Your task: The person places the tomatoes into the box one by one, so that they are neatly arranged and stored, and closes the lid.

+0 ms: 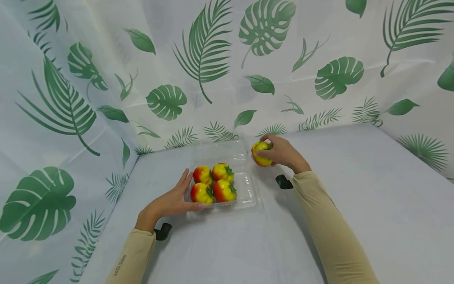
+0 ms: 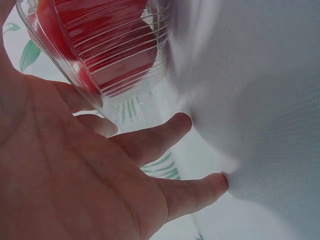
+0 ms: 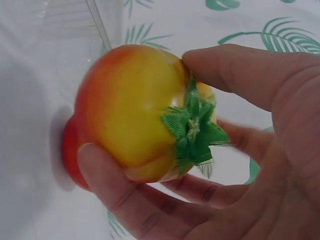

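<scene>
In the head view, my left hand (image 1: 172, 202) rests against the left side of a clear plastic clamshell box (image 1: 245, 189), its thumb along the front edge. Its fingers look straight in the left wrist view. Several red-and-yellow toy fruits (image 1: 224, 191) with green leafy tops fill the box's left part. Beyond the box's right side, my right hand (image 1: 283, 153) grips another toy fruit (image 3: 132, 110) between thumb and fingers, its leafy top facing the palm. Behind it shows a second red rounded piece (image 3: 72, 155), mostly hidden.
The box's transparent lid (image 1: 220, 152) lies folded back towards the rear. A white cloth covers the table (image 1: 227, 244). Leaf-patterned curtain (image 1: 220, 98) stands along the back and sides. Dark wrist-camera pieces (image 1: 283, 182) stick out by both wrists.
</scene>
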